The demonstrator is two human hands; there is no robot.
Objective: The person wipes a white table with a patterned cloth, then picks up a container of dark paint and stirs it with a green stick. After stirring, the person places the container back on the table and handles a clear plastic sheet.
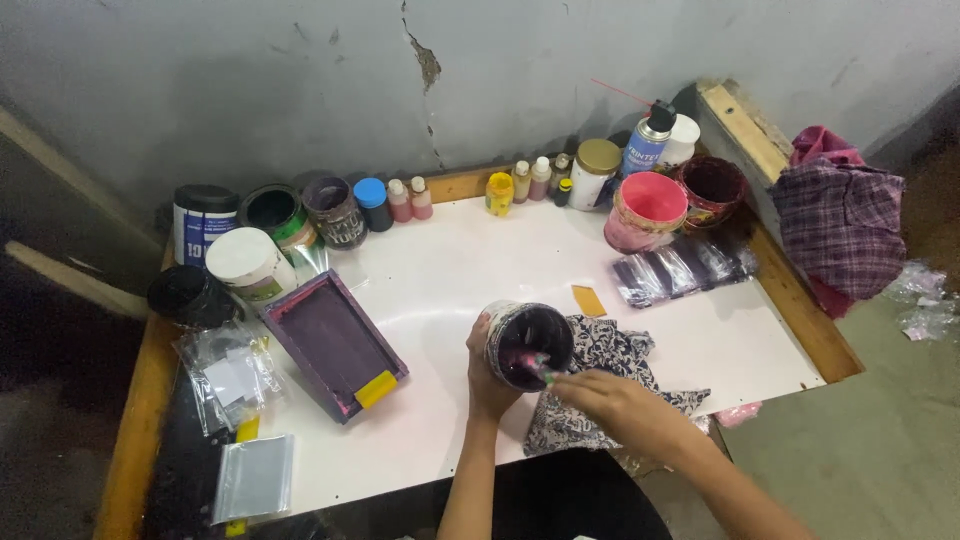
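I note clear plastic bags [228, 375] at the near left, one flat zip bag [254, 478] nearest. A blue-and-white labelled tin [203, 222] stands far left, beside a white tub [250, 264] with a pale label. A blue-labelled spray can [647, 143] stands far right by the wall.

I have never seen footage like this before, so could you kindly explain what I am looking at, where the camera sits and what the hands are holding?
There is one picture, from a camera worn on a person's head, looking down at a white table against a grey wall. No machine is involved, only bare hands. The left hand grips a dark jar tilted toward the camera. The right hand dips a small tool into its purple contents. Under them lies a patterned cloth. Nearby are a purple framed screen, paint pots, small bottles and a spray can.
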